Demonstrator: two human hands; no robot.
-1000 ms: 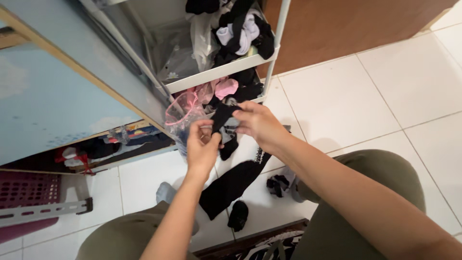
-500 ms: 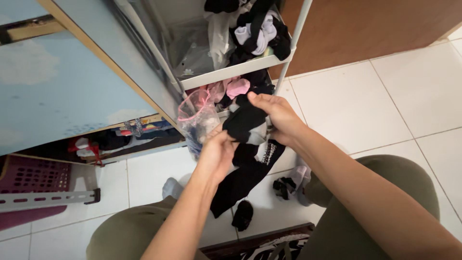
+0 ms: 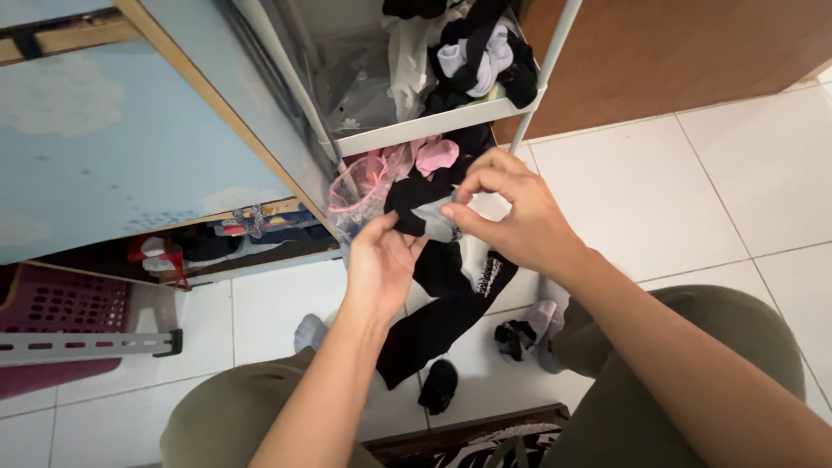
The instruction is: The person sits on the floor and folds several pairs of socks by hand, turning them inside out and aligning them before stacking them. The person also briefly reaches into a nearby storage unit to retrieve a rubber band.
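Both hands pinch a black sock (image 3: pixel 414 201) w/ grey toe: left hand (image 3: pixel 379 264) grips from below, right hand (image 3: pixel 511 217) fingertips closed on grey end. Black legging (image 3: pixel 438 316) lies on floor just under the grip; pink-trimmed clear bag (image 3: pixel 355 195) beside it, left.

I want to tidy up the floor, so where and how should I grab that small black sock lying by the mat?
Pinch the small black sock at its upper, narrower end, coming straight down from above. It lies bunched and flat on the tile floor, clear of the long black garment and just above the mat, so a top-down grip should lift it alone.
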